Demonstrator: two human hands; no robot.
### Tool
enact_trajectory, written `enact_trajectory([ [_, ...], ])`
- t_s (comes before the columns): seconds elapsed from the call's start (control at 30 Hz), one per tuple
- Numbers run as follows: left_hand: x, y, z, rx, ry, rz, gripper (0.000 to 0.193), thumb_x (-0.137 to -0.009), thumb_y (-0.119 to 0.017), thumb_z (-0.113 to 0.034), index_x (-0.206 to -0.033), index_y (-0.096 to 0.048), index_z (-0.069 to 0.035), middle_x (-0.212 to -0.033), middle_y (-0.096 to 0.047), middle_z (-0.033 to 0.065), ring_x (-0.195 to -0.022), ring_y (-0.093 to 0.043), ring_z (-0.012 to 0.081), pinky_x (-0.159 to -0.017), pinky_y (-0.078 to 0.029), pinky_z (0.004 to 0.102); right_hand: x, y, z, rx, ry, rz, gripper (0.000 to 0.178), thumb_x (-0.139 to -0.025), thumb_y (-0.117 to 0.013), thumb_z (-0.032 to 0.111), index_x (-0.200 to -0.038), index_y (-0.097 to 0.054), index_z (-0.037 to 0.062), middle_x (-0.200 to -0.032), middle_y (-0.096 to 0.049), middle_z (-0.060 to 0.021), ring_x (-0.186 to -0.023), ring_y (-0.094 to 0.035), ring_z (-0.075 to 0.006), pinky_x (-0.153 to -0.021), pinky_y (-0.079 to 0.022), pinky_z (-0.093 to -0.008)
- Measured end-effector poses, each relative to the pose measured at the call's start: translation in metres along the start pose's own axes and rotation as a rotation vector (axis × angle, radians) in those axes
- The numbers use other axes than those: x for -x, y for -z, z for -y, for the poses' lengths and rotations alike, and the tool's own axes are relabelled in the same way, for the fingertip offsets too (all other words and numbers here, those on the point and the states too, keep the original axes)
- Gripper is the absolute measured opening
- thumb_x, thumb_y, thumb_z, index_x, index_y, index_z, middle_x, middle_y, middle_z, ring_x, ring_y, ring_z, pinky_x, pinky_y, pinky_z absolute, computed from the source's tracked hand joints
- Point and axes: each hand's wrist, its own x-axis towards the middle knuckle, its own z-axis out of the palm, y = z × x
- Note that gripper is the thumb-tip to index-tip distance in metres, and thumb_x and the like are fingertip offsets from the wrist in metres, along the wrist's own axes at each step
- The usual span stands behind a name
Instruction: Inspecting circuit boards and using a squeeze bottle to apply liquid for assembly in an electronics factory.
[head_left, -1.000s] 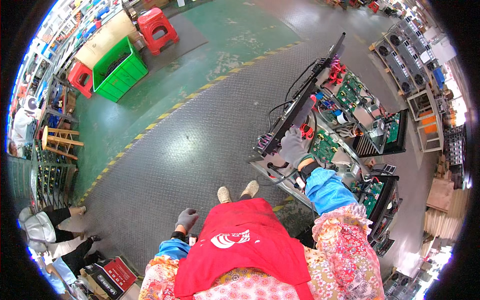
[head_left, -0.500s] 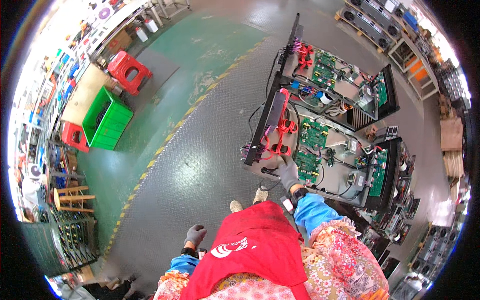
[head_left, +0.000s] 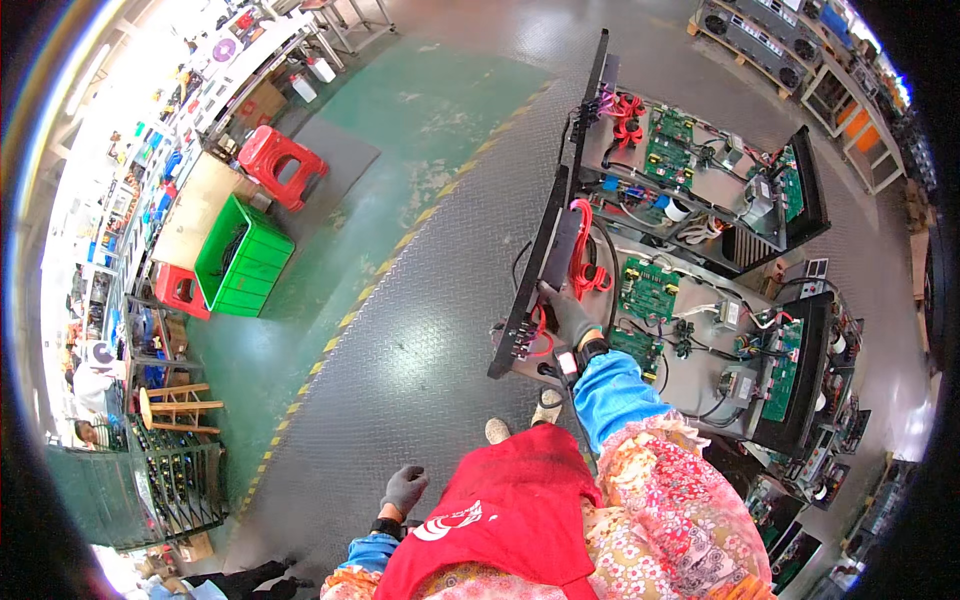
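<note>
My right hand (head_left: pixel 570 318), in a grey glove, reaches to the inner side of a long black panel (head_left: pixel 519 325) on an opened metal equipment chassis. Its fingers are bent beside thick red cables (head_left: pixel 588 272), and the palm hides what lies between them. Green circuit boards (head_left: pixel 648 290) are mounted in the chassis to the right of the hand. My left hand (head_left: pixel 405 490), also gloved in grey, hangs over the floor at my left side. Its fingers are loosely bent and apart, with nothing in them.
A second opened chassis (head_left: pixel 690 150) stands just beyond the first. Leftward, past a yellow-striped floor line (head_left: pixel 345 320), are a green crate (head_left: pixel 250 275), red stools (head_left: pixel 283 165) and a wooden stool (head_left: pixel 180 407). More equipment sits at lower right. A person (head_left: pixel 90 432) is at far left.
My right hand has shifted from the red cables at the chassis's front left corner up to the black panel. The view has turned slightly; my left hand still hangs at my side.
</note>
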Motion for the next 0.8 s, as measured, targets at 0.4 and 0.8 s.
enact_trajectory([
  [0.4, 0.005, 0.002, 0.000, -0.027, 0.232, 0.080, 0.042, -0.079, -0.067, -0.026, -0.114, -0.064, -0.003, -0.105, -0.068, 0.0162, -0.094, -0.067, 0.0250, -0.079, -0.053, 0.0339, -0.026, 0.017, -0.039, -0.203, -0.036, 0.006, 0.033, -0.087, -0.068, 0.014, -0.117, -0.058, 0.0056, -0.093, -0.065, -0.0046, -0.081, -0.063, -0.0184, -0.072, -0.054, -0.0330],
  [0.8, -0.003, 0.007, -0.047, -0.176, 0.093, 0.102, 0.043, -0.081, -0.067, -0.027, -0.116, -0.062, -0.004, -0.109, -0.067, 0.0172, -0.102, -0.065, 0.0279, -0.087, -0.051, 0.0352, -0.028, 0.026, -0.048, -0.210, 0.050, -0.026, 0.026, -0.093, -0.054, 0.016, -0.114, -0.062, 0.0025, -0.092, -0.067, 0.0003, -0.085, -0.065, -0.0162, -0.075, -0.049, -0.0297],
])
